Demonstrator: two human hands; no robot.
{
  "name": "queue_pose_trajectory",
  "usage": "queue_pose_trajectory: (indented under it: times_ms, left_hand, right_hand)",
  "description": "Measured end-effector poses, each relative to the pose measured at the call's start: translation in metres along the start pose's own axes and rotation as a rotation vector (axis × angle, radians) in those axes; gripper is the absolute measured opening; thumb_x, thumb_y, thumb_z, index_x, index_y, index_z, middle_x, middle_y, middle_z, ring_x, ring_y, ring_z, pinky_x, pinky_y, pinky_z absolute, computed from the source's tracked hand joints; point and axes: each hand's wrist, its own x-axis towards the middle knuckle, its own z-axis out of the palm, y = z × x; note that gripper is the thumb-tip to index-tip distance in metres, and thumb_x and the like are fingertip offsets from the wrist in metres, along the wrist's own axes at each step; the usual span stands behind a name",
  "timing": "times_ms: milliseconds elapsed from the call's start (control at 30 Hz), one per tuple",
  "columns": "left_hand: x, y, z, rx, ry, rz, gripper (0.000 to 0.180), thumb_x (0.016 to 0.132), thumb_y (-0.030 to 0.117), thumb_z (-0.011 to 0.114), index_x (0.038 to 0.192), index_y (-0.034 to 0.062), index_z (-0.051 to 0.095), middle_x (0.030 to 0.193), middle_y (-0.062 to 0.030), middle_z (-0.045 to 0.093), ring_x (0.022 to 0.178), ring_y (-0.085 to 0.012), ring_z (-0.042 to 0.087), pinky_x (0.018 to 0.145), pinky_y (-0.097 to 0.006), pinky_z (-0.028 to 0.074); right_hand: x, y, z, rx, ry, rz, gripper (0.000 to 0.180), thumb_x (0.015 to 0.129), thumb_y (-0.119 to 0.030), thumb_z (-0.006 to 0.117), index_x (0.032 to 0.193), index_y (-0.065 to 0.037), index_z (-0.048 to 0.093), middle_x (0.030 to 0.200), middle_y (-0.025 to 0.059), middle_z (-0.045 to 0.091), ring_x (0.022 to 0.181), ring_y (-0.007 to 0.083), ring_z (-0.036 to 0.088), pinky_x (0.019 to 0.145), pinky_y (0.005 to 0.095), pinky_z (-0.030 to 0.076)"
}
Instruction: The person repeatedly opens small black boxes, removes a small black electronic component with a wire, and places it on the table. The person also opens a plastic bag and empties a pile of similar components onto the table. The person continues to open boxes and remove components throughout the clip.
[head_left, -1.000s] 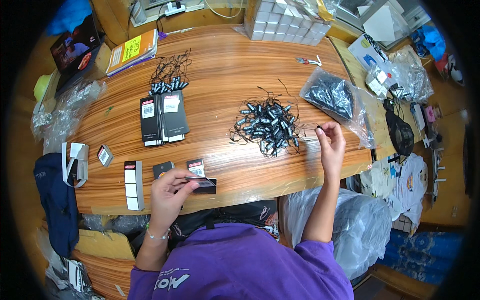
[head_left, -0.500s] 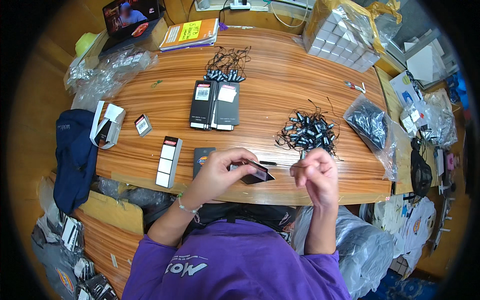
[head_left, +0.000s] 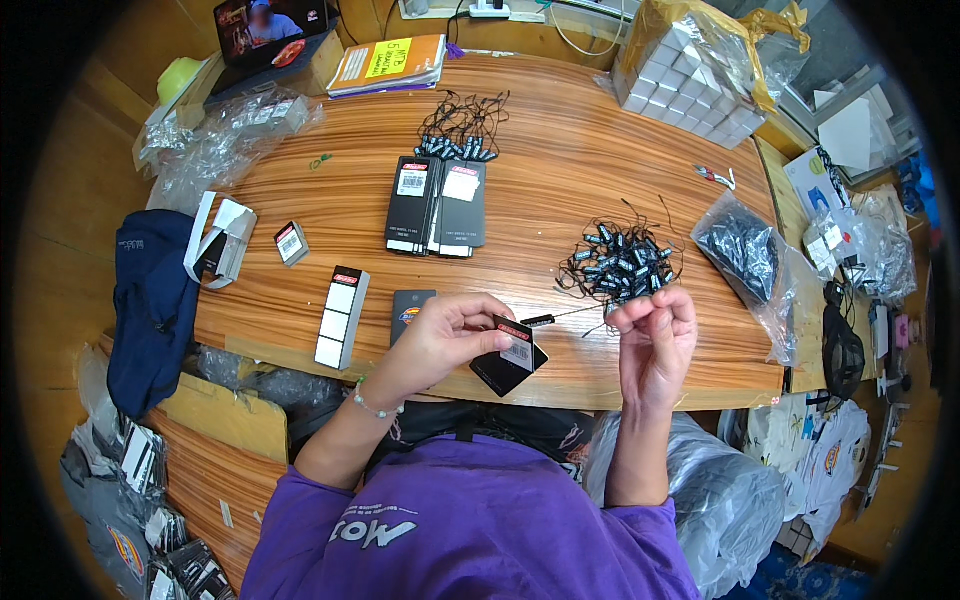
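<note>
**Two hands at the near table edge, a black tag and a thin cord between them**

While the left hand [head_left: 448,335] pinches a small stack of black hang tags [head_left: 510,357] between thumb and curled fingers, the right hand [head_left: 655,335] is raised just to the right of it, fingertips bunched together on a thin black cord [head_left: 575,313]. That cord runs leftward from the right fingertips to a small black fastener end [head_left: 537,320], which lies just above the top corner of the held tags; whether it touches them cannot be told. The tags hang tilted below the left fingertips, a white label showing on the top one.

Beyond the right fingers, close by, lies a tangled pile of black cord fasteners [head_left: 620,265]. Farther right of those fingers sits a clear bag of more black fasteners [head_left: 745,250]. Just left of the left fingers a dark card [head_left: 410,305] lies flat on the wooden table [head_left: 560,170], and further left a long strip of white labels [head_left: 340,318]. Well beyond the left fingertips rest two stacks of black tags [head_left: 437,207], with a second bunch of corded fasteners [head_left: 458,135] past them. A dark blue garment [head_left: 150,300] hangs off the table far to the left.
</note>
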Motion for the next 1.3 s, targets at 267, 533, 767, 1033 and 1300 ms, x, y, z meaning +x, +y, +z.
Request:
queue_pose_trajectory:
  times_ms: [267, 533, 767, 1033, 1300]
  left_hand:
    - [0.007, -0.015, 0.005, 0.113, 0.167, 0.255, 0.015, 0.079, -0.002, 0.062, 0.093, -0.0034, 0.059, 0.099, -0.0109, 0.061, 0.089, -0.0121, 0.059, 0.077, -0.024, 0.050]
    - [0.005, -0.010, 0.007, 0.405, 0.374, 0.423, 0.015, 0.074, -0.005, 0.066, 0.087, -0.0007, 0.060, 0.087, -0.0065, 0.061, 0.081, -0.0124, 0.060, 0.071, -0.023, 0.049]
    - [0.005, -0.008, 0.008, 0.346, 0.405, 0.433, 0.018, 0.073, -0.004, 0.068, 0.087, -0.0003, 0.059, 0.086, -0.0058, 0.061, 0.079, -0.0115, 0.060, 0.070, -0.023, 0.048]
    - [0.004, -0.006, 0.010, 0.267, 0.399, 0.367, 0.018, 0.074, -0.005, 0.067, 0.090, -0.0005, 0.059, 0.087, -0.0054, 0.062, 0.080, -0.0113, 0.061, 0.069, -0.022, 0.050]
    - [0.005, -0.009, 0.011, 0.325, 0.376, 0.403, 0.017, 0.074, -0.007, 0.065, 0.089, -0.0027, 0.061, 0.089, -0.0080, 0.063, 0.081, -0.0122, 0.062, 0.070, -0.022, 0.052]
  right_hand:
    - [0.004, 0.000, 0.014, 0.086, 0.098, 0.050, 0.012, 0.086, -0.016, 0.058, 0.091, -0.005, 0.059, 0.074, 0.0049, 0.054, 0.071, 0.0187, 0.052, 0.071, 0.0372, 0.047]
    - [-0.005, 0.013, 0.043, -1.270, -0.083, 0.122, 0.010, 0.079, -0.004, 0.060, 0.085, 0.002, 0.066, 0.059, 0.0066, 0.048, 0.058, 0.0121, 0.046, 0.054, 0.0247, 0.036]
    - [-0.002, 0.033, 0.048, -1.377, -0.256, -0.088, 0.006, 0.077, -0.004, 0.059, 0.073, 0.001, 0.057, 0.067, 0.0119, 0.047, 0.064, 0.0277, 0.047, 0.056, 0.0370, 0.039]
    - [0.004, 0.040, 0.054, -1.436, -0.252, -0.082, 0.009, 0.074, -0.007, 0.061, 0.068, -0.001, 0.058, 0.064, 0.0098, 0.049, 0.061, 0.0259, 0.049, 0.055, 0.0358, 0.040]
    - [0.006, 0.041, 0.052, -1.453, -0.242, -0.067, 0.011, 0.074, -0.007, 0.060, 0.067, -0.001, 0.057, 0.063, 0.0099, 0.049, 0.060, 0.0263, 0.049, 0.055, 0.0363, 0.039]
